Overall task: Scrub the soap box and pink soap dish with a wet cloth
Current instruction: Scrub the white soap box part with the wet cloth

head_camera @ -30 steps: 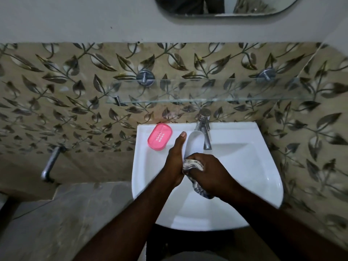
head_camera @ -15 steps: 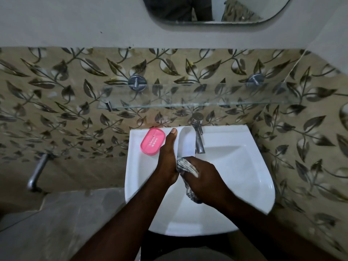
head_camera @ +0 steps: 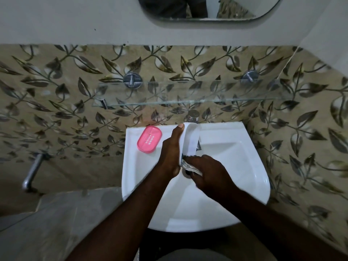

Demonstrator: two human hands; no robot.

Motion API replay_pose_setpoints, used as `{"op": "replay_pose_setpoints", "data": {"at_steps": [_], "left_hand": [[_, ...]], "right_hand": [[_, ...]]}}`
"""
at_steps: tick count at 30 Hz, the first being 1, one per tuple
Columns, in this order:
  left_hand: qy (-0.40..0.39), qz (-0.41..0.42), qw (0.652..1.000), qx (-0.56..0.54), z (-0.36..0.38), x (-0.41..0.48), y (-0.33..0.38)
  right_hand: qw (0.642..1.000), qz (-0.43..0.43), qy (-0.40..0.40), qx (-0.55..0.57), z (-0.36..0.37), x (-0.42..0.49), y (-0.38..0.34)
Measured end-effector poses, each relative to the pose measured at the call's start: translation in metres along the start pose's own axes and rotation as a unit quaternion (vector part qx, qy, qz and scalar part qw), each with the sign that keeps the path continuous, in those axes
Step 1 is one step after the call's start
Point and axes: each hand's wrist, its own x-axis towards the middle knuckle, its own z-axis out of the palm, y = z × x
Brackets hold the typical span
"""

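My left hand (head_camera: 170, 153) grips a white soap box (head_camera: 191, 139) upright over the white sink (head_camera: 250, 176), thumb along its left edge. My right hand (head_camera: 211, 171) holds a bunched, patterned wet cloth (head_camera: 190, 165) pressed against the lower end of the box. The pink soap dish (head_camera: 149, 139), with small slots in its middle, lies on the sink's back left corner, just left of my left hand and apart from it.
The tap (head_camera: 193, 117) stands at the sink's back, mostly hidden behind the soap box. A glass shelf (head_camera: 188, 93) on two metal brackets runs above it. A mirror (head_camera: 207, 8) hangs higher. A metal pipe (head_camera: 32, 173) sticks out of the wall at the left.
The box stays in my left hand while my right hand has moved the cloth lower on it. The camera view has tilted, so the sink sits lower in frame.
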Motion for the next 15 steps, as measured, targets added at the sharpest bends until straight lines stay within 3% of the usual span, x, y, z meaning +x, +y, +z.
{"op": "replay_pose_setpoints", "data": {"at_steps": [1, 3, 6, 7, 9, 12, 14, 15], "left_hand": [[-0.001, -0.006, 1.0, 0.008, 0.001, 0.0, 0.001], [-0.001, -0.011, 0.999, 0.031, 0.004, -0.002, 0.002], [-0.001, 0.016, 0.999, 0.044, 0.009, -0.003, 0.002], [-0.002, 0.025, 0.999, 0.04, 0.009, -0.002, 0.002], [0.001, 0.024, 0.999, 0.035, 0.009, -0.001, 0.004], [0.013, -0.023, 0.999, 0.044, 0.009, 0.002, 0.0], [0.013, -0.047, 0.998, 0.046, 0.014, 0.003, -0.002], [0.018, -0.05, 0.997, 0.05, 0.018, 0.004, -0.003]], "right_hand": [[0.999, -0.019, 0.003, -0.05, -0.002, 0.001, 0.006], [1.0, 0.002, 0.009, -0.029, -0.002, 0.005, 0.011], [0.966, 0.107, 0.008, 0.234, 0.005, 0.01, -0.002], [0.957, 0.106, 0.017, 0.269, 0.008, 0.009, -0.004], [0.976, 0.058, 0.005, 0.208, 0.008, 0.005, 0.001], [0.997, -0.017, -0.055, -0.049, -0.001, 0.01, 0.028], [0.998, 0.005, -0.057, -0.015, -0.004, 0.013, 0.037], [0.995, 0.048, -0.045, 0.074, -0.005, 0.013, 0.034]]}}
